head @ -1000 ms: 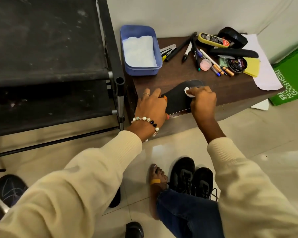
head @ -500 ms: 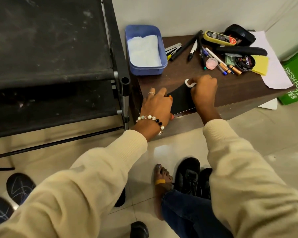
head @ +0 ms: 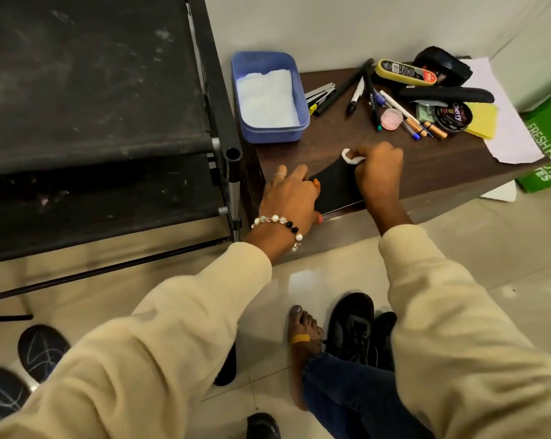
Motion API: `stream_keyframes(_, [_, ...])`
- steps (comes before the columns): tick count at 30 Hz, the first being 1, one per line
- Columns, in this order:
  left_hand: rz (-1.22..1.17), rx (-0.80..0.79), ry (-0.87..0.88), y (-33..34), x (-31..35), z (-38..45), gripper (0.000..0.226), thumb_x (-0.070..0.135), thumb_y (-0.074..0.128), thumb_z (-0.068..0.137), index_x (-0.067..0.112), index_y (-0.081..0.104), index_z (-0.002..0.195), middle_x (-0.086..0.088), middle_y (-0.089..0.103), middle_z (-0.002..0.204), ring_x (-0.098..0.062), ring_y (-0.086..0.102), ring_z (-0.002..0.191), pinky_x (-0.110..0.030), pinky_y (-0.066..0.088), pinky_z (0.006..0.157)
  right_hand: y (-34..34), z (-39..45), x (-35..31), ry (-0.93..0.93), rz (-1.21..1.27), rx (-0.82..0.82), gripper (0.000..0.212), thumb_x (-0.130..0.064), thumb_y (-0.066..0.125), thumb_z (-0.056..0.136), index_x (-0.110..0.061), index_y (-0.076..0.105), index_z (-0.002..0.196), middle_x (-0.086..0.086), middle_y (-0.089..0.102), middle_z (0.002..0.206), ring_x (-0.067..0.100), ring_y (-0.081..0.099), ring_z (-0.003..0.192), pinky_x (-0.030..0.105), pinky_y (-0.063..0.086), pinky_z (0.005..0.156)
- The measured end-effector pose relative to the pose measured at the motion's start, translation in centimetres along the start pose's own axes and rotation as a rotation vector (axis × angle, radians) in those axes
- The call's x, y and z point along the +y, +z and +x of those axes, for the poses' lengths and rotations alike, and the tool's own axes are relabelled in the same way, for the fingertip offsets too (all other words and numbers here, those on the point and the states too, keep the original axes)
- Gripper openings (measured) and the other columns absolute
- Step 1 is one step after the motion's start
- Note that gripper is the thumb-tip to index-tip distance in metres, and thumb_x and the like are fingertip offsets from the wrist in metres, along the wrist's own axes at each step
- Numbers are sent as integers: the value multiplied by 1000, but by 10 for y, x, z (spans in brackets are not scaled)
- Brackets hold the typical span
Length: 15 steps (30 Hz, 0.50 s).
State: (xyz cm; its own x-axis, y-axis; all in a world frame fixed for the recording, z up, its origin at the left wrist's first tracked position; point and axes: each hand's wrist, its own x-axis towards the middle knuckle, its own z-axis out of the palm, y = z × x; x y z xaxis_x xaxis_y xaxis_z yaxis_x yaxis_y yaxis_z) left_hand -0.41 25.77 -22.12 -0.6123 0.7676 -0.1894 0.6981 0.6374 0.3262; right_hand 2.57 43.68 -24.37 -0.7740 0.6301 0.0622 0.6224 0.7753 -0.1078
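A black shoe insole [head: 334,188] lies flat on the dark wooden table [head: 442,172], near its front edge. My left hand [head: 288,198] rests on the insole's near end with fingers spread, thumb over the table edge. My right hand [head: 377,172] pinches a small white cotton pad [head: 350,156] and holds it on the insole's far end. Much of the insole is hidden under both hands.
A blue tub [head: 269,96] with white tissue stands at the table's back left. Pens, markers, a polish tin [head: 453,117], a yellow sponge [head: 483,120] and a black brush lie at the back right. A black rack [head: 109,122] stands to the left. Black shoes [head: 356,331] sit on the floor.
My right hand has moved the cotton pad leftward along the insole, covering more of it. The left hand has kept its place on the near end.
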Motion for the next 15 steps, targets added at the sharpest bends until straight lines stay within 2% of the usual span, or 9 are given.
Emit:
stream_keyframes(4, [0,9,-4,0,0,1,50,41,67,85,20,58,130,-2,42,129,-32,36,119,-38,42,96,-3,8,-2,46,37,-22,39,-3,48,93,-19,60,126,17,54,126,35,48,113,41,43,93])
stream_keyframes(10, [-4,13,-10,0,1,2,48,43,68,84,18,61,125,-2,42,126,-32,35,119,-38,42,93,10,-21,-2,-1,132,36,44,3,51,86,-17,63,123,14,60,122,30,58,107,37,47,94])
stream_keyframes(15, [65,-18,-8,2,3,4,54,54,59,87,21,56,129,-5,34,141,-35,28,129,-44,36,100,9,-34,-6,-2,183,59,41,3,52,88,-15,63,123,13,58,126,28,58,110,33,47,95])
